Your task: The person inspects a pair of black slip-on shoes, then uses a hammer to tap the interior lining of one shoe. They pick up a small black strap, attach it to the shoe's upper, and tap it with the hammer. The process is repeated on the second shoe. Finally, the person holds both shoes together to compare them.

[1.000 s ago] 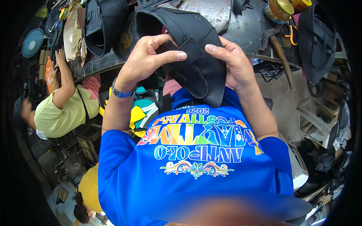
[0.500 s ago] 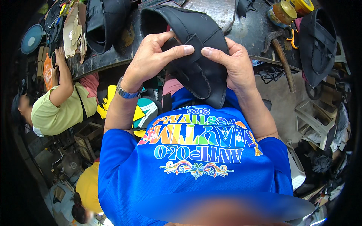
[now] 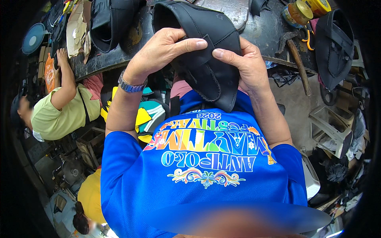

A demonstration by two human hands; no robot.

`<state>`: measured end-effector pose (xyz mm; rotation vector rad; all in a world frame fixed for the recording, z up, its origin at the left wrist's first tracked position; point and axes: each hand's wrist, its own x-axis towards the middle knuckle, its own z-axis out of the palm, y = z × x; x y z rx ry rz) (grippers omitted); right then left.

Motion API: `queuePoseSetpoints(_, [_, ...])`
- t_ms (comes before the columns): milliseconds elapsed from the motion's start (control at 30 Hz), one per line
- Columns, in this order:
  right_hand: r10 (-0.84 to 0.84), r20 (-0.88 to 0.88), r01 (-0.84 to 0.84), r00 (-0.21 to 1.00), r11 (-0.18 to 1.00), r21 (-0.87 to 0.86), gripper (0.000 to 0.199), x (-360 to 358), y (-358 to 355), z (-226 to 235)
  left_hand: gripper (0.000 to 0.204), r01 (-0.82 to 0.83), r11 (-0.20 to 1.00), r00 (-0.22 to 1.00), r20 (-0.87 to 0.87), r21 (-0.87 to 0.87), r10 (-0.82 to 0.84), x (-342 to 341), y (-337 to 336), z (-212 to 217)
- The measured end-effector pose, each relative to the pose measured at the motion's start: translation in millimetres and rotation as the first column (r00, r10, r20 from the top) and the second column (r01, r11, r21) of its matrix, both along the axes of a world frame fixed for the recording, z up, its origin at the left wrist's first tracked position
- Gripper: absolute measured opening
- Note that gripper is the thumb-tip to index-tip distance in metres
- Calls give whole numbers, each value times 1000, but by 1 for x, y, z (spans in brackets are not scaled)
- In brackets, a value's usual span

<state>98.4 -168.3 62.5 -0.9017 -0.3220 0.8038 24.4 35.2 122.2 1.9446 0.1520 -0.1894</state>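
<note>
Between my hands is a black stitched shoe upper, tilted over the table's front edge, its pointed end toward my lap. My left hand grips its left side, thumb on a strap piece near the middle and fingers inside the opening. On the other side my right hand pinches the edge, its thumb lying close to the left thumb and its fingers hidden behind the material. A second black upper rests on the table to the left, and a third is at the far right.
The dark worktable carries a wooden-handled hammer, orange-handled scissors, a jar and torn cardboard. A person in a light green shirt sits at left, another in yellow below. A plastic stool stands right.
The upper has shifted slightly away from me with both hands on it. My left hand has moved up a little, and its thumb sits slightly farther right and higher on the strap piece.
</note>
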Motion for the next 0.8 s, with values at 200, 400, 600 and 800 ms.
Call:
queuePoseSetpoints(200, [98, -112, -92, 989, 994, 54, 29, 13, -1, -2, 40, 50, 987, 999, -16, 153, -48, 6, 7, -3])
queuePoseSetpoints(400, [137, -118, -126, 983, 987, 96, 28, 18, 5, -5, 39, 40, 999, 997, 68, 19, -41, 6, 3, -4])
queuePoseSetpoints(600, [111, -54, -107, 992, 992, 73, 28, 19, 6, -6, 38, 66, 980, 993, -111, 188, -45, 10, 7, 3])
queuePoseSetpoints(800, [-155, 316, 204, 936, 970, -128, 31, 12, 11, 0, 37, -40, 999, 999, 24, 10, 40, 12, 4, 0])
